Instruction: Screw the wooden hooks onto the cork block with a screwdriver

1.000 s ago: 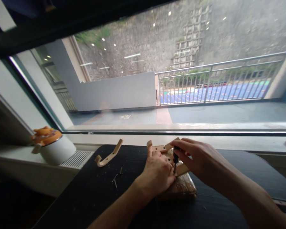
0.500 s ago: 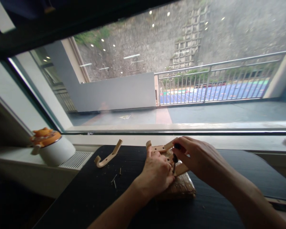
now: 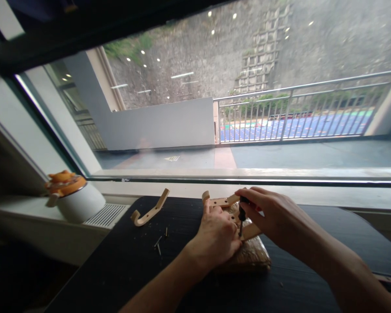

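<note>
My right hand (image 3: 263, 206) is closed around the dark handle of a screwdriver (image 3: 242, 215), which stands nearly upright. Its tip meets a wooden hook (image 3: 251, 231) at the near side of a wood board (image 3: 252, 255) that has a shiny, wrapped-looking surface. With fingers bent, my left hand (image 3: 217, 237) presses down and grips the same wooden hook, hiding its curved end. Another wooden hook with drilled holes (image 3: 220, 202) lies at the board's far side, by my left fingertips. Whether a screw sits under the screwdriver tip is hard to see.
A loose wooden hook (image 3: 151, 213) lies on the black table (image 3: 117, 261), left of the board. Several screws (image 3: 158, 245) are scattered nearby. A white jar with an orange animal-shaped lid (image 3: 80, 202) stands on the windowsill (image 3: 182, 189), beside a vent grille (image 3: 107, 216).
The view has shifted slightly. My right hand has turned a little around the screwdriver, whose tip stays at the same hook. My left hand keeps its place.
</note>
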